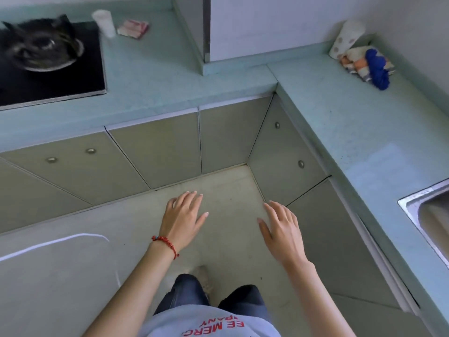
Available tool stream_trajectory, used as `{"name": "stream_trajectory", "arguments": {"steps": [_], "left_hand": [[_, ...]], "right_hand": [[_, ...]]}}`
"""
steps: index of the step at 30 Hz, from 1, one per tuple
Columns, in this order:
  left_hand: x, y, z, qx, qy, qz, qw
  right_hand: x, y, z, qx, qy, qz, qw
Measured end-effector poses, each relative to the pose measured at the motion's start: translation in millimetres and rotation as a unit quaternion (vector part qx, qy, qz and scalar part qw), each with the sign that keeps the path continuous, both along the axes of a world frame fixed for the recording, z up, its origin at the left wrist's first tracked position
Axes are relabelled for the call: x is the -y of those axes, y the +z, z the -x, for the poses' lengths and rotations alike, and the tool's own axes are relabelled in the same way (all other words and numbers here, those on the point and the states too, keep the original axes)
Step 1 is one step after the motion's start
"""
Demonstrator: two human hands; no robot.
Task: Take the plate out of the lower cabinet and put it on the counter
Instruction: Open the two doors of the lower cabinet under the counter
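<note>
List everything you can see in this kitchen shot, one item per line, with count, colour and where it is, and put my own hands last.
L-shaped stone counter: one, pale green, along the back and right.
Lower cabinet doors: several, grey-green, all shut, under the counter.
Glass cooktop: one, black, back left.
Lidded pan: one, dark, blurred, on the cooktop.
Plastic cup: one, white, beside the cooktop.
Flat packet: one, pink and white, right of the cup.
Spotted roll: one, white, far right corner.
Bunched cloths: blue, orange and white, beside the roll.
Steel sink: one, right edge.
Left hand: open, empty, red bead bracelet.
Right hand: open, empty.
</note>
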State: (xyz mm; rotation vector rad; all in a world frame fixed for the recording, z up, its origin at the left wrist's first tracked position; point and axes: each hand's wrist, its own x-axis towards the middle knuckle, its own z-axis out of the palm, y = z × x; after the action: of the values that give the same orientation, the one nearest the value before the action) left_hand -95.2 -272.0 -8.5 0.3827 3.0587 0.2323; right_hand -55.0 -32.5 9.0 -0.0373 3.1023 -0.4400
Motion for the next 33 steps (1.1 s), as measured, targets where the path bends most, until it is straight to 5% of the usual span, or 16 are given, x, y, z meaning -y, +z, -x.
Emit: {"name": "stream_trajectory", "arguments": {"steps": [33], "left_hand": [[-21, -38, 231, 0.056, 0.209, -0.042, 0.975]], "right_hand": [[12, -47, 340, 0.094, 0.192, 0.094, 0.972]]}}
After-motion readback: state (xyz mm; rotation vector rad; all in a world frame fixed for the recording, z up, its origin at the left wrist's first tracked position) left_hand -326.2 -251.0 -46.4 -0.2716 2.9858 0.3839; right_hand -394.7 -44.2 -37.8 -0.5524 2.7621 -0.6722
